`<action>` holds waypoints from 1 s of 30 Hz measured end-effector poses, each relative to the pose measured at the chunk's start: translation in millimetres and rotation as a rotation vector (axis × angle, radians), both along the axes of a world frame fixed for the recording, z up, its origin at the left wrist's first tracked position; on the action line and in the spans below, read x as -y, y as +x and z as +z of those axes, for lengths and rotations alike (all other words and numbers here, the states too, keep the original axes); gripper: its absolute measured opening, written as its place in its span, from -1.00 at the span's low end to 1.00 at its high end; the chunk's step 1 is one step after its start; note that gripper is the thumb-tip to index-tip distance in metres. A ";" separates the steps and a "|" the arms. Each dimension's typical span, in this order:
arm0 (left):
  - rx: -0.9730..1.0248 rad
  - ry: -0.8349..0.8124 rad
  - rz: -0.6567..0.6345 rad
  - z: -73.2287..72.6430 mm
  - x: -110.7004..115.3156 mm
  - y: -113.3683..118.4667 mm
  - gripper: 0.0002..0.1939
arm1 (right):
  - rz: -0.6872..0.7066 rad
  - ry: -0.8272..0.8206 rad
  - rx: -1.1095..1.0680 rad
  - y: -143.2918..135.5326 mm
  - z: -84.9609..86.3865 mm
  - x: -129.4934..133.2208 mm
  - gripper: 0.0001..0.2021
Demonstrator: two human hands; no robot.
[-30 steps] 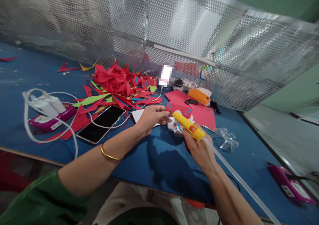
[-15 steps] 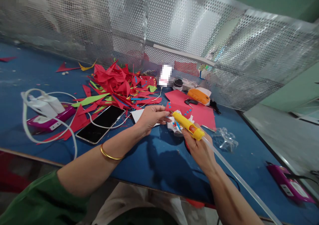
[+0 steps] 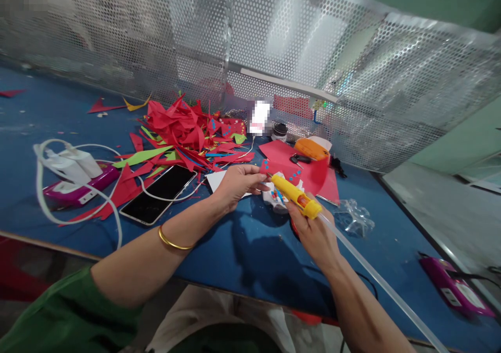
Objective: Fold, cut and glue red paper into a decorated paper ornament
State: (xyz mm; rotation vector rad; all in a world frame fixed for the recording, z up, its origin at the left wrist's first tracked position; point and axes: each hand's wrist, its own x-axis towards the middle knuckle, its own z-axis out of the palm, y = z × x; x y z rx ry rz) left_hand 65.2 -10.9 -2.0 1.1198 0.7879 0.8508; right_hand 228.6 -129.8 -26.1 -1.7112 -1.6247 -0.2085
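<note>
Glue gun (image 3: 293, 192) in the right hand, nozzle at the left fingertips

The yellow glue gun is held above the near part of a blue desk (image 3: 211, 256), its nozzle pointing left. The right hand (image 3: 313, 230) is wrapped around its grip, and a long clear glue stick (image 3: 378, 275) runs from its back end down past the right forearm. The left hand (image 3: 238, 183) is partly closed, thumb and fingers drawn together beside the nozzle; whether they pinch anything cannot be told.

Just behind the nozzle is a red piece with blue dots (image 3: 284, 170). Below the gun sits a white bundle with coloured bits (image 3: 276, 199), partly hidden. Red sheets (image 3: 326, 183) lie beyond, with an orange object (image 3: 312, 150) at their far edge and a crumpled clear plastic piece (image 3: 356, 218) to their right.

To the left, a dark-screened phone (image 3: 158, 195) lies near a purple power strip (image 3: 84, 189) holding white chargers (image 3: 74, 165). Behind the phone spreads a heap of mostly red paper scraps (image 3: 182, 126). A perforated metal screen (image 3: 282, 40) stands along the back.
</note>
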 end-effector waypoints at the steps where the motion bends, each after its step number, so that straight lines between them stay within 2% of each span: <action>1: 0.000 0.003 -0.001 -0.1 0.0 0.0 -0.97 | 0.000 0.000 0.002 0.4 -0.7 -0.2 -0.60; 23: 0.000 0.008 -0.008 -2.8 -0.9 0.9 -0.96 | -0.010 -0.008 0.036 3.9 -5.5 -0.7 -0.63; 30: 0.006 0.006 -0.012 -1.0 -0.1 0.0 -0.95 | -0.028 -0.030 0.022 2.8 -2.2 0.8 -0.61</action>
